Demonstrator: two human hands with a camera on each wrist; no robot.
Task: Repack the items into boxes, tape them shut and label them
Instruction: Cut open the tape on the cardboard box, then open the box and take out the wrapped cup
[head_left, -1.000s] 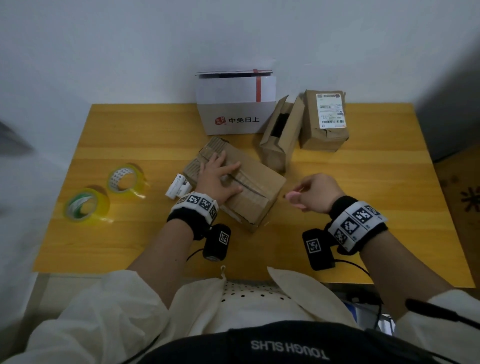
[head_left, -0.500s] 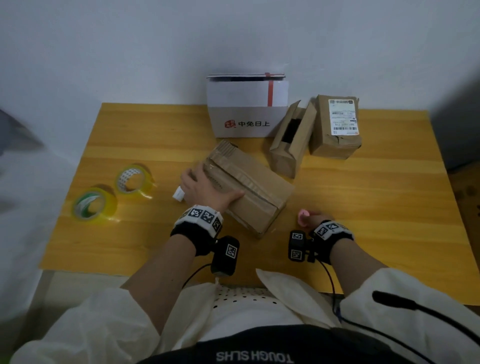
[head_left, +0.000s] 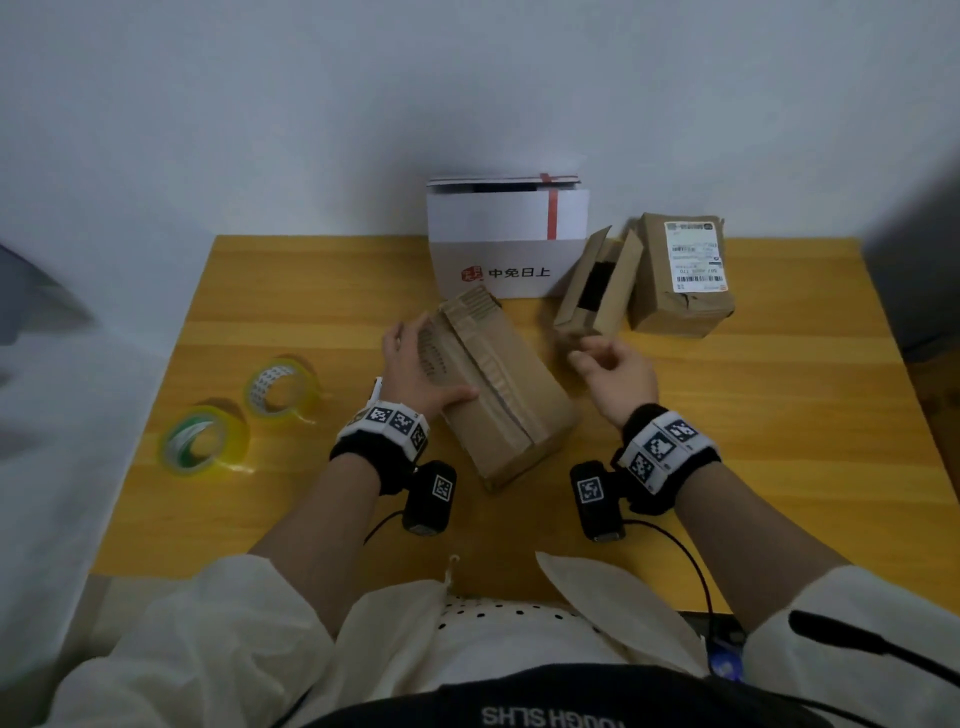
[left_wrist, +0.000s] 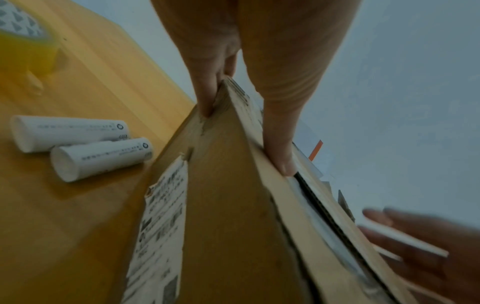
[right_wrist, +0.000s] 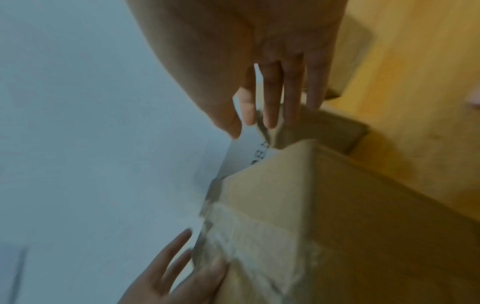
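A: Which step is judged to be in hand?

B: The closing of the brown box (head_left: 498, 384), it seems. The box is lain slantwise in the middle of the table (head_left: 779, 415), its top flaps brought together but a dark slit left along the seam. It is steadied by the left hand (head_left: 415, 369), fingers laid straight down its left side, thumb on top.

A: And the right hand (head_left: 613, 371)?

B: It is held loosely spread just beside the box, apart from it. Nothing is seen gripped in it.

A: What is called for next?

B: Probably the flaps must be pressed flat and tape fetched; two tape rolls (head_left: 280, 387) are lain well to the left. Two white tubes (left_wrist: 98, 158) are still left unpacked beside the box, so whether they belong inside cannot be told.
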